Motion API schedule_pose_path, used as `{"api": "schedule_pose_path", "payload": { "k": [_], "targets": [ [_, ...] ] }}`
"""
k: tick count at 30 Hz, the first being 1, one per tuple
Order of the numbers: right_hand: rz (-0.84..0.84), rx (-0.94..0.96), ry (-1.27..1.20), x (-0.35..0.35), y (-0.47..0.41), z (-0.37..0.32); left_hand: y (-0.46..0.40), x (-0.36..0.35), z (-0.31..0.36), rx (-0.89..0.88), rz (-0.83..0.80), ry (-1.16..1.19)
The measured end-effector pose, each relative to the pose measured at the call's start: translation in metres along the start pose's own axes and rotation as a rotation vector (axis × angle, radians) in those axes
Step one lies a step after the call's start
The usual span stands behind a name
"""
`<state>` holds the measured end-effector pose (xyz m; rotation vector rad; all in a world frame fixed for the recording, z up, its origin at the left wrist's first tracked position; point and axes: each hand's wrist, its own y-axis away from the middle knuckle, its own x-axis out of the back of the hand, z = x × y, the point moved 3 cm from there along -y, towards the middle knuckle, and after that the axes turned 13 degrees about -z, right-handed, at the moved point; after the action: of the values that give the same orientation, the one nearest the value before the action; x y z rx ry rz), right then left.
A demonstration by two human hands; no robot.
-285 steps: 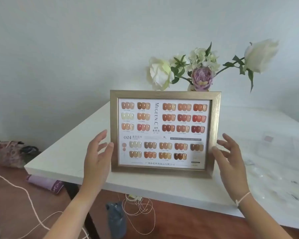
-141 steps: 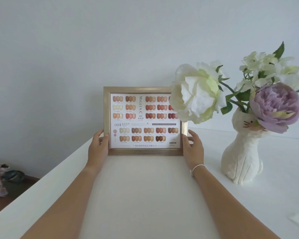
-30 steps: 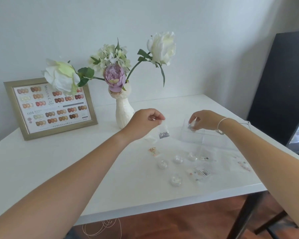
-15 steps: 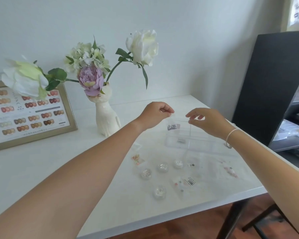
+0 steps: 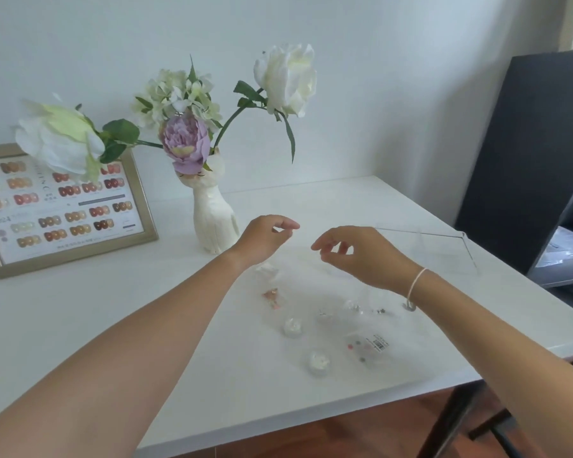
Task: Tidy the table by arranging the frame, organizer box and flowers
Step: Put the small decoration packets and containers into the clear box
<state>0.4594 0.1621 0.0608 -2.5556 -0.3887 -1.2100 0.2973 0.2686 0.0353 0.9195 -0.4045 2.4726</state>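
Note:
The gold picture frame (image 5: 144, 206) with a nail-colour chart stands at the back left against the wall. Beside it a white cat-shaped vase (image 5: 214, 219) holds the flowers (image 5: 286, 79), white and one purple. The clear organizer box (image 5: 444, 251) sits at the right of the white table (image 5: 113, 309), partly hidden by my right hand (image 5: 364, 256). My right hand hovers just left of the box with fingers spread and nothing in it. My left hand (image 5: 265, 241) hangs loosely curled in front of the vase, thumb and forefinger slightly apart, with nothing seen between them.
Several small clear jars (image 5: 292, 326) and clear packets of nail decorations (image 5: 368, 347) lie scattered on the table below my hands. A black panel (image 5: 526, 153) and a shelf unit stand off the table's right edge. Wooden floor shows beneath.
The small packet pinched in my left hand half a second ago is no longer in it. Both hands have loosened and dropped slightly. The view has shifted a little to the left.

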Motion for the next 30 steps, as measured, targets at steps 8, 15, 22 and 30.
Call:
{"api": "schedule_pose_path", "payload": {
  "k": [8, 15, 22, 30],
  "targets": [
    [-0.429, -0.041, 0.164, -0.062, -0.037, -0.020, 0.039, 0.009, -0.048, 0.133, -0.291, -0.192],
    [-0.503, -0.121, 0.235, -0.074, -0.048, -0.023, 0.045, 0.015, -0.052, 0.061, -0.291, -0.332],
    [-0.491, -0.151, 0.209, -0.072, -0.046, -0.020, 0.048, 0.018, -0.054, 0.030, -0.224, -0.330],
    [-0.442, -0.137, 0.175, -0.065, -0.039, -0.012, 0.046, 0.018, -0.053, 0.069, -0.256, -0.375]
  ]
}}
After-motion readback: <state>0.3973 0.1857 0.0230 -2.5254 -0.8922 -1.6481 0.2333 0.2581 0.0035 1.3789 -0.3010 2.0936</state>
